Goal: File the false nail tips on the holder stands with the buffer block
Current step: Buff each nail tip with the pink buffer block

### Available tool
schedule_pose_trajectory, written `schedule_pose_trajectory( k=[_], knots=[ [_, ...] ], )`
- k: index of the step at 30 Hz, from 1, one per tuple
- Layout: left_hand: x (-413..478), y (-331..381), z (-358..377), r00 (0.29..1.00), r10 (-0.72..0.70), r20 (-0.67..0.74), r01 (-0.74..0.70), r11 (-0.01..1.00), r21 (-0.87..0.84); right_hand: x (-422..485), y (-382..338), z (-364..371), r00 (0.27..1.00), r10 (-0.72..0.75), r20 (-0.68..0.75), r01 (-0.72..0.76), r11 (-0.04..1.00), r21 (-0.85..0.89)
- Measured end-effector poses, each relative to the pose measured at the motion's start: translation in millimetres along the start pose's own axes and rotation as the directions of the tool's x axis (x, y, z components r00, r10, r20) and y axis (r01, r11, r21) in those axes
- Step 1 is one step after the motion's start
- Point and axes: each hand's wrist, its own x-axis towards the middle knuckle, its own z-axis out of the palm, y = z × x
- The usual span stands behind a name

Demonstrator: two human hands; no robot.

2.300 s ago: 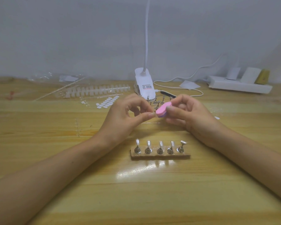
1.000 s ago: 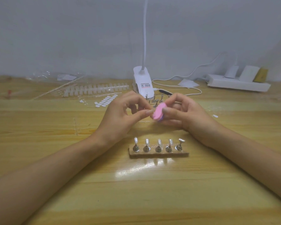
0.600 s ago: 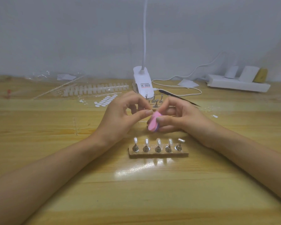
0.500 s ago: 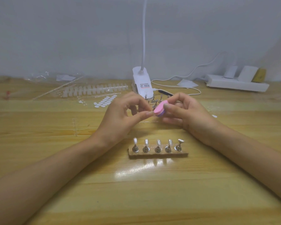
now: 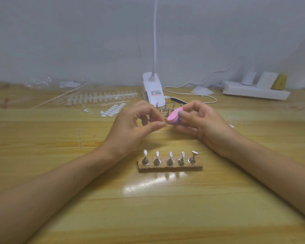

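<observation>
My right hand (image 5: pixel 202 124) pinches a pink and purple buffer block (image 5: pixel 173 118) between thumb and fingers, above the table. My left hand (image 5: pixel 130 127) pinches something tiny between thumb and forefinger right against the block's left end; the item itself is too small to make out. In front of both hands a cork base (image 5: pixel 170 167) carries a row of metal holder stands. Several of them bear clear false nail tips (image 5: pixel 170 154); the rightmost stand (image 5: pixel 193 157) shows a bare top.
A white clip lamp (image 5: pixel 152 91) stands behind my hands, with loose metal stands (image 5: pixel 167 109) at its foot. Strips of nail tips (image 5: pixel 102 97) and white adhesive tabs (image 5: pixel 113 110) lie back left. A power strip (image 5: pixel 255 91) sits back right.
The buffer block dipped down toward the base, then rose again beside my left fingertips. My left hand has stayed almost still.
</observation>
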Motion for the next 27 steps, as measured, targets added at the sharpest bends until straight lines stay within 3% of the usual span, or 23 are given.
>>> schedule_pose_trajectory(
  k=[3,7,11,15,18,22,25,27],
  knots=[
    [-0.2,-0.8,-0.2,1.000,-0.007,-0.018,0.007,1.000,0.002,-0.5,0.8,2.1,0.990,0.049,0.133,-0.031,0.991,-0.134],
    [0.1,-0.6,0.5,1.000,-0.004,-0.008,0.004,1.000,-0.004,1.3,0.6,-1.4,1.000,-0.007,-0.005,0.007,0.999,0.038],
    [0.2,-0.9,-0.1,1.000,0.007,-0.020,-0.007,1.000,-0.001,-0.9,2.0,1.8,0.986,0.029,0.165,-0.006,0.991,-0.136],
    [-0.3,0.4,0.4,1.000,0.017,0.003,-0.017,1.000,0.009,0.9,0.0,-1.0,1.000,-0.013,-0.011,0.014,0.998,0.065],
    [-0.3,0.0,0.1,1.000,0.010,-0.022,-0.010,1.000,0.006,-1.1,1.5,2.0,0.992,0.023,0.122,-0.007,0.992,-0.124],
    [-0.7,2.1,0.8,0.999,0.034,0.007,-0.035,0.999,0.018,0.2,1.3,0.1,1.000,-0.021,-0.022,0.022,0.999,0.035],
    [-0.4,2.3,0.5,1.000,0.024,-0.010,-0.024,1.000,0.018,0.0,2.0,0.3,0.996,0.014,0.089,-0.005,0.996,-0.090],
    [-0.2,2.1,0.4,1.000,0.026,0.002,-0.026,0.999,0.019,0.0,2.6,2.0,0.996,0.000,0.088,0.004,0.999,-0.054]
  ],
)
